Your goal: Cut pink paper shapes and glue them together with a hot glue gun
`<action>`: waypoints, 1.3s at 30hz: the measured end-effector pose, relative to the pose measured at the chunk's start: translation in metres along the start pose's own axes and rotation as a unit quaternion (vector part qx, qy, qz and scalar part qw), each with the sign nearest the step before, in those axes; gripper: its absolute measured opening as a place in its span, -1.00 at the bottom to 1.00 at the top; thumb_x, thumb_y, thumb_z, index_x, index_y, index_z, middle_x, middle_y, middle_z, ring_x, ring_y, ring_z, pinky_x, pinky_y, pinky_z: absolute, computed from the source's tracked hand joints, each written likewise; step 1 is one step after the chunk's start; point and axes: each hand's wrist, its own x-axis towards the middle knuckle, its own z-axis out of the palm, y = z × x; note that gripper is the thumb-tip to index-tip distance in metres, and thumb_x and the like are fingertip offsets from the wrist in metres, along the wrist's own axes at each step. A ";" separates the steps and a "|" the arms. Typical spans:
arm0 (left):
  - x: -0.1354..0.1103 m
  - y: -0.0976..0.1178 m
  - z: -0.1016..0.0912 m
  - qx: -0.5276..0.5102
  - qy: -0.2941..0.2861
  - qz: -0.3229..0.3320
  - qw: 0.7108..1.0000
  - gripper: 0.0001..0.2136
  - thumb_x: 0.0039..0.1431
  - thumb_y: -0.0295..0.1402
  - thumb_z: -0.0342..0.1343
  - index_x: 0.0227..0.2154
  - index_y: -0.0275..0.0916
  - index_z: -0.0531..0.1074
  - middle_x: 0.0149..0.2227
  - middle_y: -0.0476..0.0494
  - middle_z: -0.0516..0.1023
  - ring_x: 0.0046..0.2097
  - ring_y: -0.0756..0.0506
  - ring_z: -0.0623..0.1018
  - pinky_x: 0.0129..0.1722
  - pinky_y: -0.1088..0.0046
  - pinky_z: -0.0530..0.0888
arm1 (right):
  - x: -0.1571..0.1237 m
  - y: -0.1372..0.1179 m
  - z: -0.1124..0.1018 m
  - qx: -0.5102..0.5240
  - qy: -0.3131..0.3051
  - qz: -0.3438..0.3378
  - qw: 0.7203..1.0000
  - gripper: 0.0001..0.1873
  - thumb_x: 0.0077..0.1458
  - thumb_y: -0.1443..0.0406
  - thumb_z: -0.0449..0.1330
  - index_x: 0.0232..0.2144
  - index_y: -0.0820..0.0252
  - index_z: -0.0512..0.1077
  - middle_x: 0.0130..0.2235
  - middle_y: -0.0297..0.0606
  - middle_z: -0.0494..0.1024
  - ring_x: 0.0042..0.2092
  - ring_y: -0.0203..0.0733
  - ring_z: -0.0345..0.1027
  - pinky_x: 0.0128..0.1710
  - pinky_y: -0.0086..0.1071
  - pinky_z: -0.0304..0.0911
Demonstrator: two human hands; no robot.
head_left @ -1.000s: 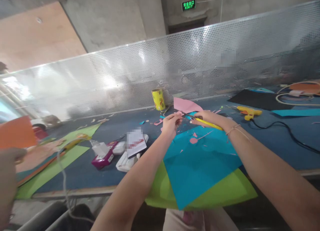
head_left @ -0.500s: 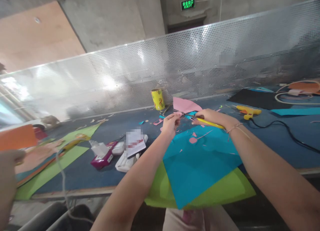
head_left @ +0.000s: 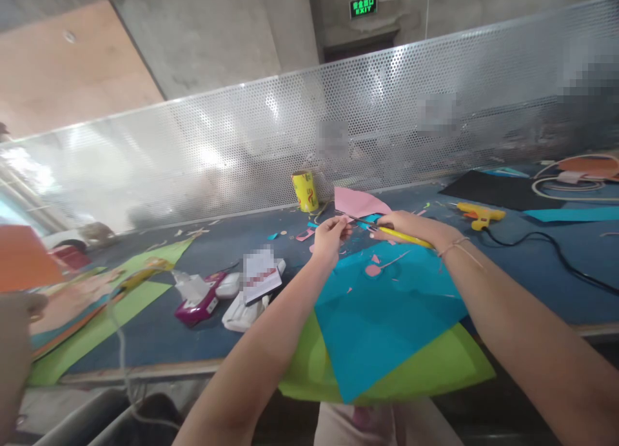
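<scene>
My left hand point(head_left: 331, 236) is closed in a pinch on a small piece of pink paper point(head_left: 349, 220), mostly covered by the fingertips. In my right hand point(head_left: 413, 225) is a pair of scissors with a yellow handle point(head_left: 405, 236). Their dark blades point left and reach the pink piece; whether they are parted is too small to tell. Below both hands lies a blue sheet point(head_left: 387, 323) with pink scraps on it, including a round one point(head_left: 373, 271). A larger pink sheet point(head_left: 360, 202) stands just behind the hands.
A green sheet point(head_left: 435, 375) overhangs the table edge. Nearby are a yellow roll point(head_left: 304, 191), a yellow glue gun point(head_left: 481, 214) with black cord, and a purple power strip point(head_left: 200, 307). At far left, another person's hand point(head_left: 24, 310) is beside an orange sheet point(head_left: 29, 259).
My hands stay nearly in place, the scissors still at the pink piece. At far left, the orange sheet by the other person's hand has shifted left and tilted.
</scene>
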 end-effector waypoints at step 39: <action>0.000 0.005 0.001 -0.057 -0.004 -0.006 0.998 -0.77 -0.32 -0.33 0.31 -0.63 -0.33 0.37 -0.67 0.06 0.33 -0.63 0.17 0.26 -0.63 0.63 0.18 | -0.001 -0.010 0.002 0.036 -0.009 0.014 0.999 -0.50 -0.01 -0.11 -0.02 -0.45 0.19 0.35 -0.55 -0.33 0.35 -0.56 -0.34 0.15 -0.55 -0.43 -0.03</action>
